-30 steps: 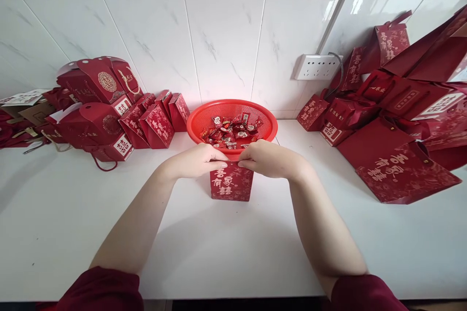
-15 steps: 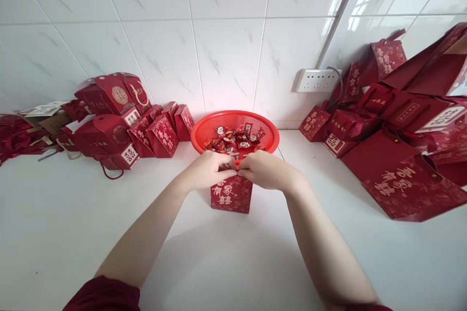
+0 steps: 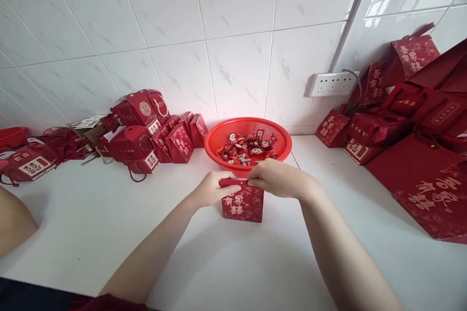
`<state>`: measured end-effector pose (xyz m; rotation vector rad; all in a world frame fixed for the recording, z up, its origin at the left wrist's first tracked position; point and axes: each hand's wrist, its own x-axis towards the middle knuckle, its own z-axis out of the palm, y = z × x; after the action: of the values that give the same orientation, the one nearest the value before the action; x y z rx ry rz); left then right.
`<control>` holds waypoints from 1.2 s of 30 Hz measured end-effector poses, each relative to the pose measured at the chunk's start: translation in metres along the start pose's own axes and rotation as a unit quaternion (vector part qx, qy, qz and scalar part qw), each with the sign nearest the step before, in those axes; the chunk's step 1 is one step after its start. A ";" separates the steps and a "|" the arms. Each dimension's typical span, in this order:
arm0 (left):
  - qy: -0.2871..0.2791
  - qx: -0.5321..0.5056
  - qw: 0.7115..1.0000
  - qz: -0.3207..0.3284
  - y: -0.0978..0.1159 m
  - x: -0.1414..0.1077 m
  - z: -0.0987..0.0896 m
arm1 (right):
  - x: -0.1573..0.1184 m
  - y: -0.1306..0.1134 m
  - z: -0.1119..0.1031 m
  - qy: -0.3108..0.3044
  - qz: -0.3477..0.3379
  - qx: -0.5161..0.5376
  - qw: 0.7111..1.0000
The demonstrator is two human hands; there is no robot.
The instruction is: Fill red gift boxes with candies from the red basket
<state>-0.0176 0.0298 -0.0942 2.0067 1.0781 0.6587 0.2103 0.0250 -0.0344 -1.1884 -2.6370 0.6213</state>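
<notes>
A red paper box (image 3: pixel 242 206) with pale characters stands upright on the white table, in front of a red plastic basket (image 3: pixel 213 151). My left hand (image 3: pixel 216 188) pinches the left part of its top edge, thumb on the front face. At the right part of the same edge, my right hand (image 3: pixel 273 178) grips with its fingers, and the top looks pressed flat between the two hands. Small red wrapped packets (image 3: pixel 256 149) lie inside the basket.
Red boxes (image 3: pixel 180 143) stand left of the basket, with more boxes and bags beyond. Red bags (image 3: pixel 430 189) and boxes pile up at the right below a wall socket (image 3: pixel 332 84). Another person's arm (image 3: pixel 16 223) rests at the left edge.
The view has turned left, bringing the other person's arm and a second basket into sight. My hands have moved slightly apart along the box top, and its top edge now shows between them.
</notes>
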 end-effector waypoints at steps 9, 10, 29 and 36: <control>0.097 -0.084 0.992 -0.002 -0.038 -0.041 0.018 | 0.001 -0.009 0.000 0.004 0.007 -0.046 0.999; 0.115 -0.084 0.990 0.001 -0.035 -0.041 0.018 | 0.002 -0.012 0.001 0.006 0.007 -0.056 0.998; 0.498 0.007 0.867 -0.004 -0.030 -0.061 -0.052 | -0.028 -0.001 -0.021 0.055 0.073 0.024 0.996; 0.635 0.167 0.754 0.025 -0.007 -0.036 -0.111 | -0.041 -0.006 -0.031 0.054 0.154 -0.039 0.986</control>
<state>-0.1193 0.0427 -0.0376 1.7105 1.9775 2.1515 0.2432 0.0002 -0.0042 -1.6226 -2.4278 0.4863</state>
